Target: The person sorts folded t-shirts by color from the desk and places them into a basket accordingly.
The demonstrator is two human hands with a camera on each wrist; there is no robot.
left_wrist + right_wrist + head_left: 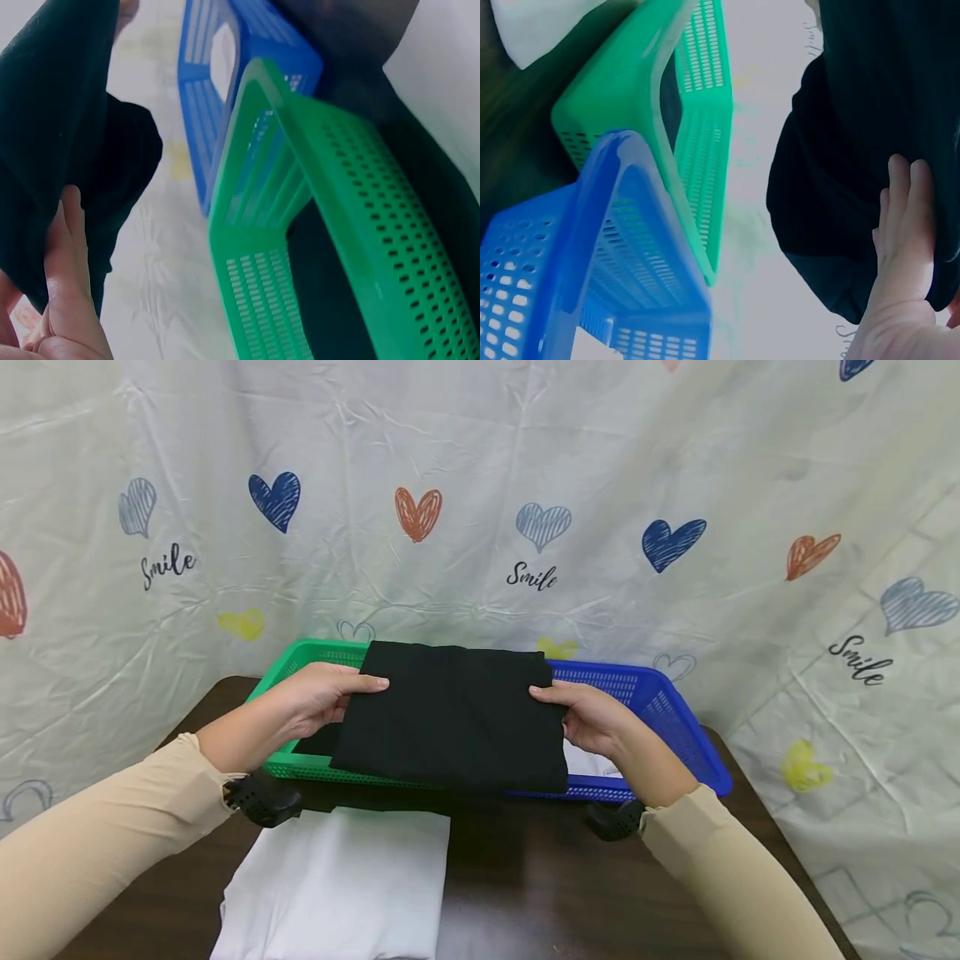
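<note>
A folded black cloth [453, 714] is held up above the two baskets, stretched between both hands. My left hand [318, 697] grips its left edge, thumb on top and fingers beneath. At the opposite edge my right hand [592, 717] pinches the cloth the same way. Below, the green basket [288, 657] has black fabric [330, 292] inside. The blue basket [686, 727] beside it contains something white [588, 762]. In both wrist views the cloth's lower fold hangs loose past the fingers.
White folded fabric [348, 885] lies at the front left of the dark brown table [585, 885]. A pale curtain [465, 435] with printed hearts hangs right behind the baskets.
</note>
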